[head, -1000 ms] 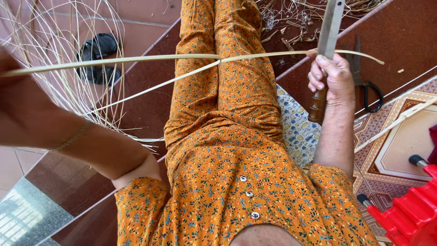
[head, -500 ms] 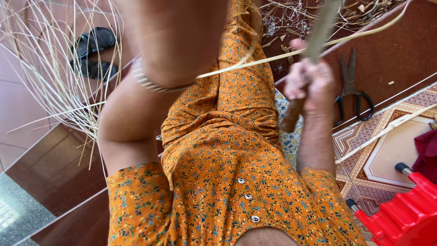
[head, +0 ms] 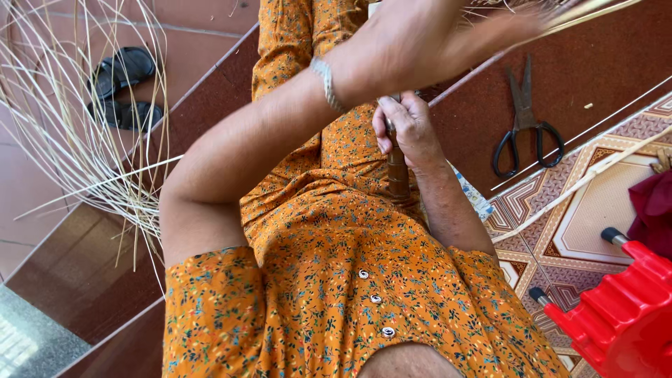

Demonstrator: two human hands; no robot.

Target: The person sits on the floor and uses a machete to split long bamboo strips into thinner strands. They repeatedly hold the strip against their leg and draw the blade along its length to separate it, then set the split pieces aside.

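Right, in the head view you are clamping your right hand (head: 409, 129) around the brown-handled knife (head: 397, 168), held upright over your lap, while your left hand (head: 413, 38) is closed on the pale cane strip (head: 560, 17), drawing it up and across, hands apart. I'd judge you are doing best keeping the pull steady and the knife still, clear of the scissors (head: 523, 119).

- Black scissors (head: 525, 119) lie shut on the dark red floor, blades pointing up the frame.
- Two black sandals (head: 122, 87) sit side by side on the pale tiles, upper left.
- A loose bundle of thin pale strips (head: 77, 133) fans across the left steps.
- A red plastic stool (head: 619, 315) stands on the patterned tiles (head: 581, 224), lower right.
- A dark red cloth (head: 654, 210) lies at the right edge.
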